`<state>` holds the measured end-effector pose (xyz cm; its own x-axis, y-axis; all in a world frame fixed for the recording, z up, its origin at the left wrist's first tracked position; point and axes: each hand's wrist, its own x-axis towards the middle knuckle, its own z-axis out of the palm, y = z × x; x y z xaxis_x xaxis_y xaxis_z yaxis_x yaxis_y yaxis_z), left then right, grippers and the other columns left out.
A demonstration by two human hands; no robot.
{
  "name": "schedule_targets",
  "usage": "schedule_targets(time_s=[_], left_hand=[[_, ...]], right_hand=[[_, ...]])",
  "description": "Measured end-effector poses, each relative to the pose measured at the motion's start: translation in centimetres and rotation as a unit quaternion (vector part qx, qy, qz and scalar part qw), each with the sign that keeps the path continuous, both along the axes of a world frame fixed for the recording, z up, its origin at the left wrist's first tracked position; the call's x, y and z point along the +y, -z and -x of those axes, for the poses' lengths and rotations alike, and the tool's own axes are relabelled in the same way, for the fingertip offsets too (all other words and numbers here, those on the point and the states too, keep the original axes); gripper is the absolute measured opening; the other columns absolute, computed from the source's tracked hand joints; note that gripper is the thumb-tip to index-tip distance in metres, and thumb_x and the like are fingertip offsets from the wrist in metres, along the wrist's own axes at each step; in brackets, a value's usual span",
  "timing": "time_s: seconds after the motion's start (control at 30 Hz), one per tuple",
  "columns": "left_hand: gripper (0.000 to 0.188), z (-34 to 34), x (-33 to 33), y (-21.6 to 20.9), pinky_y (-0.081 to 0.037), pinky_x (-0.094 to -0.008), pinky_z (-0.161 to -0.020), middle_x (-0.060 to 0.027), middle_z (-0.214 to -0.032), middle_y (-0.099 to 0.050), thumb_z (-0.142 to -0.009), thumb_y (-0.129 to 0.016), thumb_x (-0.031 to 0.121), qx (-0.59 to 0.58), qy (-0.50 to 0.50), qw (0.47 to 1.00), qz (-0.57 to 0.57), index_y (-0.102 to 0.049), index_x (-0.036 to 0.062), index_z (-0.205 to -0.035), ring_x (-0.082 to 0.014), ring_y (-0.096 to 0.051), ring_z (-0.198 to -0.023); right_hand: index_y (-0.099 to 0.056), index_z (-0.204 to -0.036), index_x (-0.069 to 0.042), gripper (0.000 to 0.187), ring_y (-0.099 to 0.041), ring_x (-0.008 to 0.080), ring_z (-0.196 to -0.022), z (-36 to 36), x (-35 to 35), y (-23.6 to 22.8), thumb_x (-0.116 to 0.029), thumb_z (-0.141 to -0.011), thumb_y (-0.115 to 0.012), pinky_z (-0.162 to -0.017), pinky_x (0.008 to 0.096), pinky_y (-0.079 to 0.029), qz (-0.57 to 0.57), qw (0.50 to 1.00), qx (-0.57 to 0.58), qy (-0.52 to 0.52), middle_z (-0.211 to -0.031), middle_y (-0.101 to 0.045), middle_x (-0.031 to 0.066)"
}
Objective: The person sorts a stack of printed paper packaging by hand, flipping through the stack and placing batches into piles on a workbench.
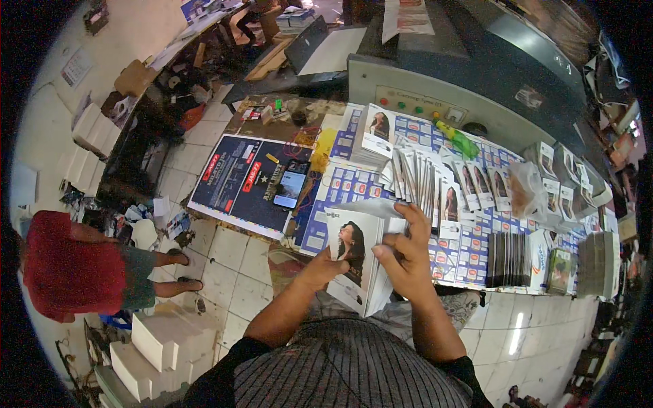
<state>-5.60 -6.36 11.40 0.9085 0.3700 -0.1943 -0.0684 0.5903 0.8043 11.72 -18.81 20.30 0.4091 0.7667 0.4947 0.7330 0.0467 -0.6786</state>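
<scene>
Above my lap, at the table's near edge, I hold a thick bundle of folded leaflets upright and slightly tilted. Their white covers show a person with long dark hair. My left hand grips the bundle's lower left side, thumb on the front cover, its other fingers hidden behind. At the right, my right hand closes on the bundle's edge, with fingers bent over the top and thumb against the side. Just beyond lies a fanned row of similar leaflets, and a tall stack of leaflets stands behind it.
A phone lies on a dark printed sheet at left. A green bottle, a plastic bag and upright leaflet bundles occupy the right. Behind stands a grey machine. A person in red stands left, near paper piles.
</scene>
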Motion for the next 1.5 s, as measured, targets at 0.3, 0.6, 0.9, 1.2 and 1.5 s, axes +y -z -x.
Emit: schedule_targets(time_s=[0.3,0.6,0.9,1.2,1.5], left_hand=[[0.064,0.2,1.1,4.4,-0.034,-0.0338,-0.105,0.0020,-0.131,-0.047,-0.084,-0.072,0.020,-0.008,0.003,1.000,-0.027,-0.043,0.0054,-0.140,-0.0128,-0.040,-0.124],[0.052,-1.6,2.6,3.5,-0.046,-0.0329,-0.091,-0.0019,-0.116,-0.058,-0.087,-0.073,0.025,0.056,0.015,0.998,-0.004,-0.053,0.0051,-0.130,-0.0145,-0.055,-0.105],[0.044,-4.7,3.5,3.2,-0.050,-0.0334,-0.081,-0.0078,-0.101,-0.070,-0.087,-0.071,0.034,0.240,0.009,0.917,-0.317,-0.064,0.0014,-0.117,-0.0183,-0.065,-0.093],[0.087,-5.6,2.7,6.3,-0.042,-0.0350,-0.102,-0.0092,-0.136,-0.054,-0.083,-0.076,0.013,0.086,-0.039,0.945,-0.315,-0.025,0.0143,-0.153,-0.0189,-0.053,-0.122],[0.095,-6.5,1.1,8.2,-0.033,-0.0366,-0.110,-0.0155,-0.155,-0.027,-0.084,-0.067,0.001,0.027,-0.073,0.955,-0.287,-0.005,0.0099,-0.156,-0.0227,-0.032,-0.139]], right_hand=[[-0.071,-0.080,-0.009,0.023,-0.031,0.0411,-0.135,1.1,0.8,-1.6,-0.032,-0.077,-0.076,-0.110,0.0595,-0.012,0.014,0.999,-0.032,0.014,-0.138,-0.048,0.0162],[-0.048,-0.131,-0.005,0.053,-0.036,0.0373,-0.134,-0.8,2.2,6.6,-0.035,-0.090,-0.063,-0.110,0.0488,-0.027,-0.094,0.919,0.382,0.025,-0.140,-0.046,0.0179],[-0.031,-0.138,0.002,0.068,-0.054,0.0259,-0.117,-2.0,2.7,12.1,-0.019,-0.087,-0.071,-0.097,0.0375,-0.045,0.052,0.854,0.518,0.028,-0.127,-0.054,0.0177],[-0.029,-0.142,-0.002,0.081,-0.048,0.0278,-0.125,-3.4,0.9,15.8,-0.004,-0.077,-0.077,-0.110,0.0382,-0.032,0.094,0.930,0.352,-0.038,-0.134,-0.049,0.0176],[0.001,-0.155,-0.010,0.097,-0.040,0.0244,-0.132,-1.8,1.3,16.0,0.004,-0.082,-0.061,-0.109,0.0361,-0.033,0.045,0.895,0.439,-0.057,-0.147,-0.037,0.0174]])
